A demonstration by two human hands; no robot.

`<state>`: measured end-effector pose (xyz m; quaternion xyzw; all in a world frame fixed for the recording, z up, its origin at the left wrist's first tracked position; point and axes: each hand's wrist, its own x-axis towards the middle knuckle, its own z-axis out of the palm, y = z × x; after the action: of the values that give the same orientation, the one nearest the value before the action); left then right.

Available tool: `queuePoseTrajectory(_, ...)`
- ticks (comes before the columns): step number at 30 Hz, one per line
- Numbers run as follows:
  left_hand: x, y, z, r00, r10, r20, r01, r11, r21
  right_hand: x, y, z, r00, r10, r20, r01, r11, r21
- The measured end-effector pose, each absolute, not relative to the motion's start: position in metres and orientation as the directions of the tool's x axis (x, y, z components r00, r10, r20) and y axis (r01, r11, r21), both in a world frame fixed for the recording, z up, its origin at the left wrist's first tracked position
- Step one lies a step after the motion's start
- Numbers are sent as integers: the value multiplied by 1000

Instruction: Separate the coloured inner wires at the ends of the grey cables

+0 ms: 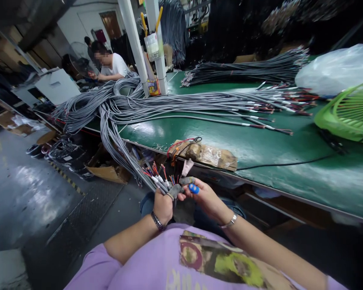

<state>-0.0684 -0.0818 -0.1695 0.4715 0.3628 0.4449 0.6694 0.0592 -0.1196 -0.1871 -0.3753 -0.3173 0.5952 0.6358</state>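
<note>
My left hand (166, 203) is closed round the ends of several grey cables (117, 147) that hang off the bench edge. Their stripped ends fan out above my fist as thin coloured wires (157, 173), with white sleeves at the base. Fingertip covers are on both hands, grey on the thumbs and blue on a right finger. Close beside it, my right hand (202, 193) pinches at the wires, thumb against finger; the exact strand is too small to make out. A taped wooden block (211, 155) with red and black leads lies on the bench edge just beyond my hands.
Long grey cables (181, 105) lie across the green bench (290, 161), with black cables (245, 71) behind. At right are a green fan (347, 112) and a plastic bag (335, 68). A white post (134, 44) rises from the bench. A co-worker (113, 66) sits beyond; cardboard boxes (109, 171) stand below.
</note>
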Motion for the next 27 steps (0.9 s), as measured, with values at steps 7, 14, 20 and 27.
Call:
queuePoseTrajectory(7, -79, -83, -180, 452, 892, 14, -129, 50, 990, 53, -122, -161, 59, 998, -21, -369, 2, -929)
queuePoseTrajectory(14, -78, -83, -168, 397, 918, -11, -239, 115, 964, 56, -117, -176, 155, 981, -112, -491, -22, -871)
queuePoseTrajectory(20, -69, -81, -156, 326, 945, -26, -298, 129, 946, 71, -99, -180, 128, 952, -277, -702, -110, -703)
queuePoseTrajectory(27, -58, -75, -156, 295, 955, -46, -305, 140, 942, 72, -86, -175, 407, 911, -65, -351, 90, -932)
